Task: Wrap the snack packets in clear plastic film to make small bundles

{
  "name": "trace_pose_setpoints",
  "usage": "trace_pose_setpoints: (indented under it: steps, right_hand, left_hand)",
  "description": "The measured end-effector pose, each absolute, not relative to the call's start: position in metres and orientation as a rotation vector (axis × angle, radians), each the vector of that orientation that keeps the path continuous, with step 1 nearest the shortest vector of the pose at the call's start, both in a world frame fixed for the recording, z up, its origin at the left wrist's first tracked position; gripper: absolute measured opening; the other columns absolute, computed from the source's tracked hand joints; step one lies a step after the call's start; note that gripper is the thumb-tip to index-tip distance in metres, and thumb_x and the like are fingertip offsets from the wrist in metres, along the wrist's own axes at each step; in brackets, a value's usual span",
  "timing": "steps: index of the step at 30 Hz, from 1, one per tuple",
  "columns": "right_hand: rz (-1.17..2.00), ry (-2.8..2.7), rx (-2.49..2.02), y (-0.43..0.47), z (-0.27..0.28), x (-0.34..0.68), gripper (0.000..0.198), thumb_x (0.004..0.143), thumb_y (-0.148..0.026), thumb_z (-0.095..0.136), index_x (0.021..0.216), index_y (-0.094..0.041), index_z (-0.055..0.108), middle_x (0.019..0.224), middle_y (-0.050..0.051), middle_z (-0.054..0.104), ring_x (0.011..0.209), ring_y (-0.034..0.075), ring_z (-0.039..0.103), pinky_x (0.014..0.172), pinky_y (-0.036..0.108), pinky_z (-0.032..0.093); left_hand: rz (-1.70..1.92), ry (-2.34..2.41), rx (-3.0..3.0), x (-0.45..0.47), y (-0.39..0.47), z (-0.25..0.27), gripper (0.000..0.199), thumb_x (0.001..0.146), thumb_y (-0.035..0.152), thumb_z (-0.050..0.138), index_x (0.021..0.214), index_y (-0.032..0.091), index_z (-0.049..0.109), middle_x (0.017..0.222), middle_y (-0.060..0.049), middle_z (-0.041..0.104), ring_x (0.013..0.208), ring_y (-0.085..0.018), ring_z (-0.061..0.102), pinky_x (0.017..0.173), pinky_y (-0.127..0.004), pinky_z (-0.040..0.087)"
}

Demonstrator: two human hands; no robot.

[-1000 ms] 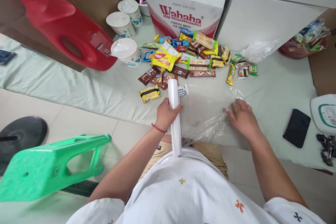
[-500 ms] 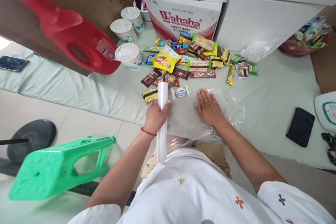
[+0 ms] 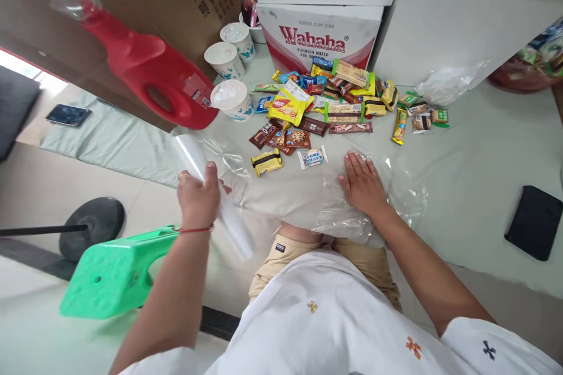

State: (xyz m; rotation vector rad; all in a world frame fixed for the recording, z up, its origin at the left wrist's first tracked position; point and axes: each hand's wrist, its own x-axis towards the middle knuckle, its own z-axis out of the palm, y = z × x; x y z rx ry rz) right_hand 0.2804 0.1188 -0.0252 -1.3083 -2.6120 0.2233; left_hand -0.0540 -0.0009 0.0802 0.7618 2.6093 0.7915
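Note:
My left hand (image 3: 199, 199) is closed around a roll of clear plastic film (image 3: 229, 220), tilted and held off the table's front edge at the left. A loose, crinkled end of film (image 3: 231, 158) hangs beside the roll. My right hand (image 3: 363, 184) lies flat with fingers stretched on a clear plastic sheet (image 3: 404, 190), pressing it to the cloth-covered table. A white-and-blue wrapped snack (image 3: 312, 157) is just beyond the sheet's left part. To its left sits a yellow snack packet (image 3: 267, 162). Whether the sheet still joins the roll I cannot tell.
A pile of wrapped snacks (image 3: 329, 96) lies before the Wahaba-style white carton (image 3: 319, 35). Several paper cups (image 3: 232, 99) and a red jug (image 3: 162, 79) stand left. A black flat object (image 3: 534, 222) rests right. A green stool (image 3: 105, 275) is on the floor.
My left hand has moved left with the roll, which now tilts, and loose film shows beside it. My right hand stays flat on the plastic sheet. The camera view has shifted slightly.

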Motion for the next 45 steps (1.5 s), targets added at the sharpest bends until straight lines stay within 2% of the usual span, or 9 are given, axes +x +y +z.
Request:
trace_pose_setpoints:
  steps: [4, 9, 16, 21, 27, 30, 32, 40, 45]
  right_hand:
    - [0.197, -2.608, -1.297, 0.119, -0.028, 0.282, 0.063, 0.107, -0.041, 0.031, 0.159, -0.006, 0.035, 0.166, 0.017, 0.032, 0.155, 0.028, 0.027, 0.127, 0.052, 0.018]
    - [0.204, -2.616, -1.281, 0.12, -0.03, 0.283, 0.063, 0.107, -0.043, 0.031, 0.159, -0.006, 0.036, 0.165, 0.016, 0.034, 0.155, 0.029, 0.028, 0.127, 0.052, 0.019]
    - [0.239, -2.591, -1.339, 0.126, -0.026, 0.282, 0.065, 0.108, -0.046, 0.029, 0.159, -0.007, 0.035, 0.167, 0.016, 0.031, 0.156, 0.029, 0.026, 0.127, 0.052, 0.018]
    - [0.259, -2.574, -1.339, 0.127, -0.021, 0.282, 0.066, 0.107, -0.047, 0.031, 0.162, -0.01, 0.031, 0.167, 0.017, 0.031, 0.156, 0.031, 0.025, 0.126, 0.054, 0.018]
    - [0.253, -2.555, -1.356, 0.13, -0.014, 0.286, 0.067, 0.108, -0.048, 0.029, 0.162, -0.009, 0.029, 0.167, 0.017, 0.03, 0.156, 0.031, 0.025, 0.126, 0.054, 0.017]
    - [0.283, -2.564, -1.344, 0.13, -0.013, 0.284, 0.069, 0.107, -0.051, 0.03, 0.161, -0.006, 0.032, 0.168, 0.018, 0.028, 0.157, 0.032, 0.022, 0.127, 0.055, 0.014]
    - [0.353, -2.559, -1.321, 0.134, -0.013, 0.283, 0.07, 0.107, -0.052, 0.03, 0.16, -0.006, 0.033, 0.168, 0.018, 0.027, 0.157, 0.032, 0.02, 0.128, 0.056, 0.013]
    - [0.462, -1.93, -1.492, 0.14, 0.042, 0.361, 0.055, 0.109, -0.044, 0.027, 0.149, -0.01, 0.042, 0.147, 0.02, 0.055, 0.134, 0.023, 0.055, 0.11, 0.041, 0.048]
    - [0.226, -2.025, -1.416, 0.062, 0.055, 0.425, 0.024, 0.1, -0.041, 0.058, 0.107, -0.022, 0.07, 0.104, 0.01, 0.07, 0.099, 0.025, 0.065, 0.091, 0.042, 0.054]
  left_hand:
    - [0.687, 2.486, 0.8, -0.1, 0.0, 0.094, 0.046, 0.083, 0.065, 0.057, 0.096, 0.022, 0.047, 0.074, -0.002, 0.064, 0.064, -0.025, 0.069, 0.057, -0.034, 0.053]
    - [0.193, 2.676, 1.083, -0.134, 0.044, 0.068, 0.041, 0.082, 0.064, 0.057, 0.081, 0.023, 0.048, 0.092, -0.014, 0.067, 0.098, -0.035, 0.067, 0.08, -0.041, 0.053]
    - [0.074, 2.695, 1.142, -0.143, 0.081, 0.046, 0.042, 0.084, 0.058, 0.062, 0.085, 0.022, 0.038, 0.109, -0.016, 0.064, 0.107, -0.037, 0.062, 0.09, -0.048, 0.052]
    - [0.026, 2.735, 1.109, -0.14, 0.083, 0.048, 0.049, 0.084, 0.062, 0.064, 0.097, 0.017, 0.049, 0.124, -0.02, 0.059, 0.119, -0.041, 0.054, 0.097, -0.059, 0.049]
    - [0.674, 3.036, 1.416, -0.086, 0.063, 0.072, 0.05, 0.089, 0.04, 0.059, 0.128, 0.008, 0.056, 0.136, -0.025, 0.053, 0.134, -0.041, 0.043, 0.109, -0.062, 0.039]
    - [1.175, 2.36, 1.832, -0.007, 0.055, 0.07, 0.032, 0.102, 0.036, 0.04, 0.111, 0.018, 0.064, 0.112, -0.014, 0.067, 0.115, -0.028, 0.061, 0.105, -0.048, 0.048]
    - [1.08, 1.692, 1.954, 0.051, 0.061, 0.055, 0.034, 0.104, 0.036, 0.037, 0.115, 0.024, 0.067, 0.12, -0.01, 0.071, 0.119, -0.024, 0.064, 0.106, -0.043, 0.051]
    - [0.463, 1.582, 2.25, 0.133, 0.101, -0.016, 0.053, 0.103, 0.033, 0.037, 0.151, 0.012, 0.047, 0.163, -0.017, 0.041, 0.154, -0.028, 0.034, 0.127, -0.05, 0.026]
    - [0.434, 1.606, 2.273, 0.129, 0.098, -0.016, 0.055, 0.103, 0.033, 0.039, 0.154, 0.012, 0.044, 0.164, -0.015, 0.04, 0.154, -0.028, 0.033, 0.128, -0.048, 0.025]
